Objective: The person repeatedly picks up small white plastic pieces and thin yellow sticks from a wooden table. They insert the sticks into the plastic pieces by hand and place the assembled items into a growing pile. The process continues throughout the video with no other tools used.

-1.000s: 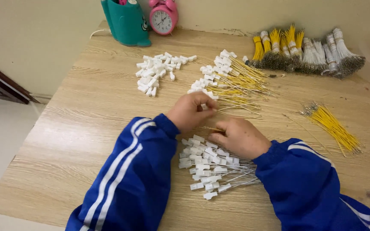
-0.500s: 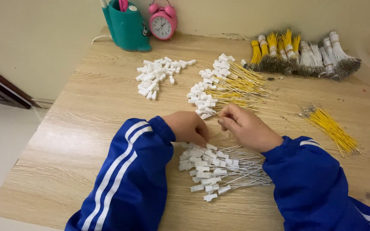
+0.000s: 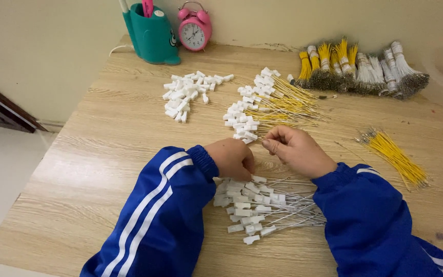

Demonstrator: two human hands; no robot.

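My left hand (image 3: 234,158) is curled knuckles-up at the far edge of a pile of white connectors on grey wires (image 3: 260,208); what its fingers enclose is hidden. My right hand (image 3: 297,150) lies just to its right, thumb and fingertips pinched on a thin wire. Those fingertips sit at the near edge of a heap of white connectors on yellow wires (image 3: 265,109). Both forearms wear blue sleeves with white stripes.
On the wooden table (image 3: 103,154) lie loose white connectors (image 3: 185,95) at the back left and a loose yellow wire bunch (image 3: 393,156) at the right. Banded yellow and white wire bundles (image 3: 360,69) line the back. A teal holder (image 3: 152,33) and pink alarm clock (image 3: 195,30) stand against the wall.
My left hand pulled back from the yellow-wire heap to the near pile. My right hand moved forward and up, its fingertips now at the heap's near edge.
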